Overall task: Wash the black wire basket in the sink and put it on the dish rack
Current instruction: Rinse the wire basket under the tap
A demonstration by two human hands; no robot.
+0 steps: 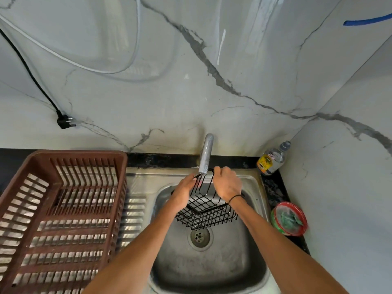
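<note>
Both hands have the black wire basket (pixel 204 205) held tilted over the sink (pixel 257 188), under the tap (pixel 206 154): right hand (pixel 228 183) curled round its far edge, left hand (pixel 184 190) flat against its side. Can't see any water, so I'd guess washing's barely going. The brown dish rack (pixel 57 211) on the left has nothing in it.

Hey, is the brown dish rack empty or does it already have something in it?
Empty. The brown dish rack shows only its bare slats, and the black wire basket is over the sink, held by both hands.

One wire basket (pixel 206 211), one dish rack (pixel 61 209), one sink (pixel 212 270), one tap (pixel 206 153), one bottle (pixel 272 159), two hands (pixel 184 190).
</note>
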